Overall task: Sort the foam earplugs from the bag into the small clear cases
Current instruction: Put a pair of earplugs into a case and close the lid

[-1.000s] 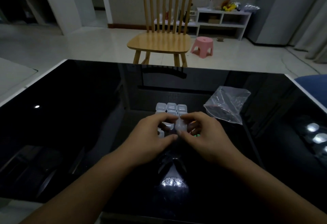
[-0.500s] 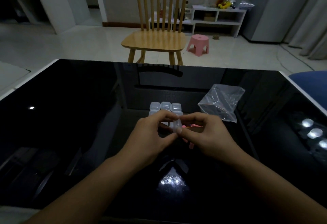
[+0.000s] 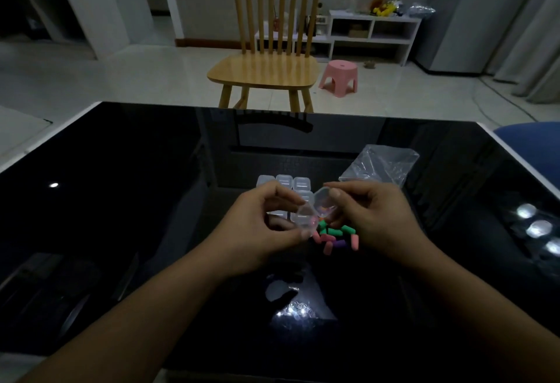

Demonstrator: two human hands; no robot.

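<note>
A small clear case (image 3: pixel 315 211) is held above the black table, hinged open. My left hand (image 3: pixel 260 231) pinches its lower half and my right hand (image 3: pixel 372 219) pinches its raised lid. Something coloured shows inside the lid. Below the case lies a loose pile of pink, green and purple foam earplugs (image 3: pixel 333 235). Behind my hands stands a cluster of closed clear cases (image 3: pixel 285 184). The clear plastic bag (image 3: pixel 381 164) lies crumpled at the back right.
The glossy black table (image 3: pixel 136 201) has a white rim and reflects ceiling lights. Beyond its far edge stand a wooden chair (image 3: pixel 266 70) and a pink stool (image 3: pixel 339 78). A blue seat (image 3: pixel 533 143) shows at the right edge.
The case that both hands held closed has been lifted a little and opened. My hands have parted, so the earplug pile beneath them now shows.
</note>
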